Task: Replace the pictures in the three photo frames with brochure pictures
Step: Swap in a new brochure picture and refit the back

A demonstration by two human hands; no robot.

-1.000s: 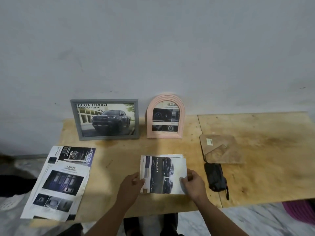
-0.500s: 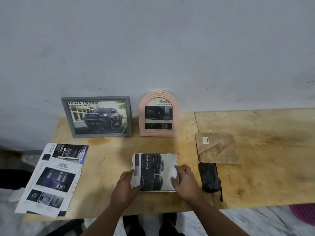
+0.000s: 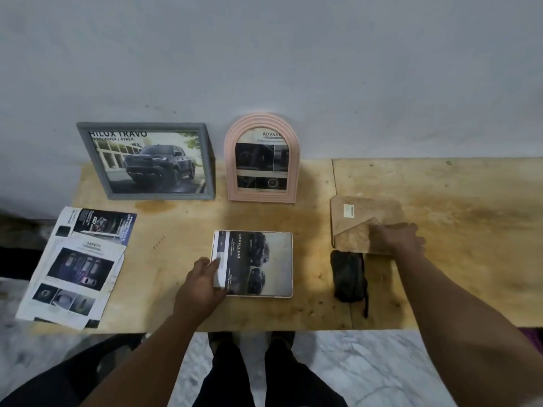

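A white photo frame lies flat on the wooden table, and a "Double Cab" brochure picture lies in it. My left hand holds the frame's left edge, thumb on the picture. My right hand rests with straight fingers on the brown backing board to the right. A grey frame with a truck picture and a pink arched frame with a brochure picture stand against the wall.
Loose brochure pages hang over the table's left front corner. A small black pouch with a strap lies just in front of the backing board. My legs and the marble floor show below the table's front edge.
My right hand left the white frame and moved right onto the backing board. The picture, held above the frame a second ago, now lies flat in it.
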